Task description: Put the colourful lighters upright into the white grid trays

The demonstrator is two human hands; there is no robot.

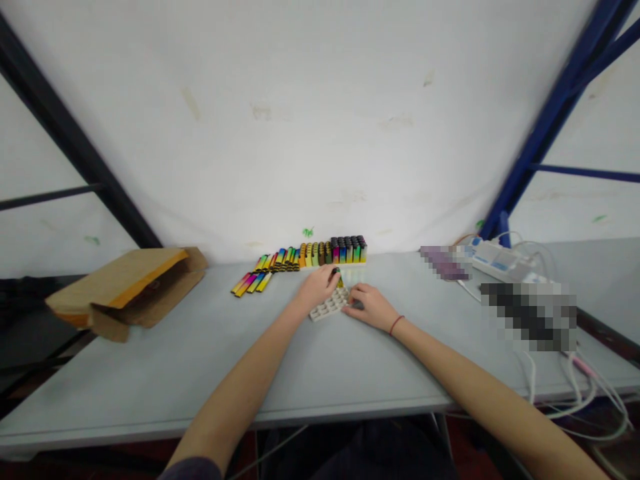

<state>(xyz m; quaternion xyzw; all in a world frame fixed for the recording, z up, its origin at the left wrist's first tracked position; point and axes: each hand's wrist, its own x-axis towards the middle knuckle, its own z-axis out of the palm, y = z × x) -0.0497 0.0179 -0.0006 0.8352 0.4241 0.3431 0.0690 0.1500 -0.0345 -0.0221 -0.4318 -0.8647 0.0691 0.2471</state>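
Note:
A white tray with a grid of small compartments [327,307] lies at an angle on the table between my hands. My left hand [316,287] is closed at the tray's far side around a small yellow tube with a dark end [340,279], which stands upright over the grid. At the tray's right edge, my right hand [373,308] has its fingers curled together; a dark bit shows between thumb and fingers, too small to name. Just behind the hands stand upright rows of glossy multicoloured tubes with black tops [350,250] and yellow ones [315,254].
More coloured tubes [249,283] lie flat to the left of the rows. An open cardboard box [125,283] rests at the table's left end. On the right are a white power strip [500,259], cables [533,380] and two blurred-out items. A wall rises behind the table.

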